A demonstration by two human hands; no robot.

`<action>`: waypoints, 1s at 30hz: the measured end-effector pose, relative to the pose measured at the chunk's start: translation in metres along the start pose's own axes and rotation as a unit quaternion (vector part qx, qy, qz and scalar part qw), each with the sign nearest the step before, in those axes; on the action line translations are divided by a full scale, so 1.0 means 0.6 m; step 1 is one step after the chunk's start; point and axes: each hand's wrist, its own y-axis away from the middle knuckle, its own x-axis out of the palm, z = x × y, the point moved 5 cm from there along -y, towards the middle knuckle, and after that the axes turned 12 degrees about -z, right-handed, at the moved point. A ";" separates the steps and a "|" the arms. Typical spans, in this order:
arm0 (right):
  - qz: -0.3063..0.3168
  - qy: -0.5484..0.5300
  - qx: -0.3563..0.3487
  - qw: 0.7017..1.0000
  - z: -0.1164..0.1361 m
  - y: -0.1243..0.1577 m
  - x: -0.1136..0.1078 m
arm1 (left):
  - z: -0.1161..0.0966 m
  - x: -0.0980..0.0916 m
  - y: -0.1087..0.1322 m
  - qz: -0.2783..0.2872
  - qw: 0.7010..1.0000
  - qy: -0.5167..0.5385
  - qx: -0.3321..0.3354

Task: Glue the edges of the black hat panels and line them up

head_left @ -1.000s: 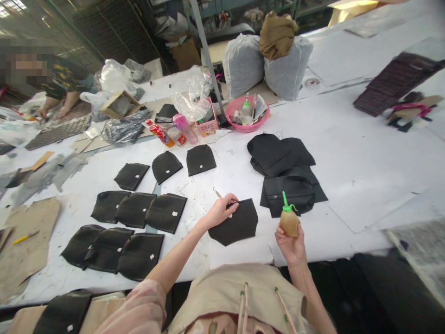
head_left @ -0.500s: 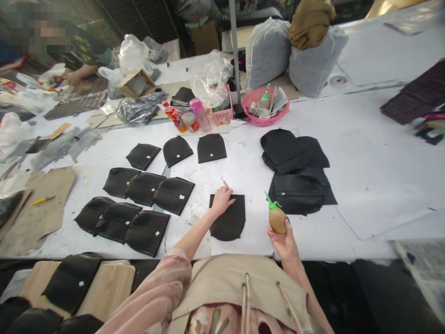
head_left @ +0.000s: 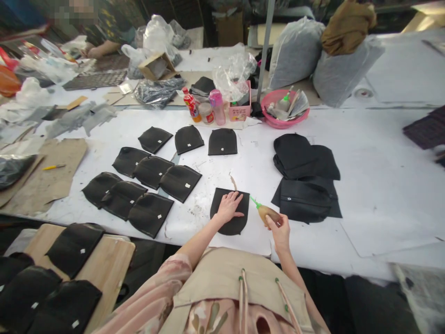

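Observation:
My left hand (head_left: 230, 206) lies with fingers spread on a black fabric piece (head_left: 236, 226), which has a straight top edge and a rounded bottom. My right hand (head_left: 280, 231) grips a glue bottle (head_left: 268, 214) with an amber body. Its green nozzle (head_left: 255, 201) points left, close to the upper right corner of the fabric piece; whether it touches cannot be made out. To the left, several similar black pieces (head_left: 151, 214) with small white tags lie in overlapping rows. At the right is a pile of black fabric parts (head_left: 306, 157).
Across the table (head_left: 382, 185) stand a pink basin (head_left: 287, 121), a red-labelled bottle (head_left: 191, 105) and a pink bottle (head_left: 217, 107). A metal pole (head_left: 266, 51) rises behind them. More black pieces rest on a wooden board (head_left: 104, 264) at lower left. A co-worker's arm (head_left: 104, 48) shows at upper left.
My right hand has tilted the glue bottle and brought its nozzle left to the fabric piece's edge. My left hand's fingers have spread flatter on the piece. The camera view has shifted.

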 end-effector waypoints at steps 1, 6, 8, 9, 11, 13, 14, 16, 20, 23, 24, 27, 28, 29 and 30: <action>0.002 0.025 -0.026 0.999 0.001 -0.006 0.003 | -0.001 -0.001 -0.001 0.001 1.000 -0.002 0.000; 0.010 0.175 -0.154 0.972 0.017 -0.023 0.015 | -0.004 -0.003 -0.003 0.003 1.000 -0.010 -0.007; 0.010 0.226 -0.189 0.956 0.027 -0.024 0.018 | -0.005 -0.002 -0.003 0.003 1.000 -0.011 -0.009; 0.011 0.245 -0.205 0.948 0.032 -0.024 0.019 | -0.006 -0.001 -0.003 0.002 1.000 -0.011 -0.008; 0.013 0.265 -0.235 0.935 0.040 -0.024 0.023 | -0.007 0.000 -0.003 0.001 1.000 -0.010 -0.009; 0.019 0.275 -0.256 0.926 0.045 -0.026 0.026 | -0.007 0.001 -0.004 0.004 1.000 -0.010 -0.010; 0.021 0.280 -0.264 0.923 0.045 -0.029 0.029 | -0.007 0.001 -0.004 0.006 1.000 -0.010 -0.010; 0.027 0.290 -0.282 0.914 0.046 -0.033 0.033 | -0.006 0.002 -0.004 0.008 1.000 -0.010 -0.013; 0.036 0.316 -0.344 0.884 0.050 -0.035 0.043 | -0.006 0.004 -0.004 0.010 1.000 -0.010 -0.014; 0.042 0.340 -0.394 0.853 0.055 -0.029 0.048 | -0.006 0.004 -0.003 0.006 1.000 -0.008 -0.013; 0.046 0.348 -0.409 0.843 0.056 -0.026 0.048 | -0.007 0.003 -0.003 0.004 1.000 -0.008 -0.013; 0.056 0.363 -0.437 0.821 0.061 -0.019 0.047 | -0.008 0.001 -0.004 0.004 1.000 -0.009 -0.014; 0.059 0.365 -0.441 0.818 0.062 -0.018 0.046 | -0.008 0.001 -0.004 0.005 1.000 -0.009 -0.015; 0.060 0.366 -0.442 0.817 0.063 -0.018 0.045 | -0.009 0.000 -0.004 0.007 1.000 -0.010 -0.016; 0.061 0.366 -0.443 0.816 0.064 -0.019 0.045 | -0.009 0.000 -0.004 0.009 1.000 -0.010 -0.016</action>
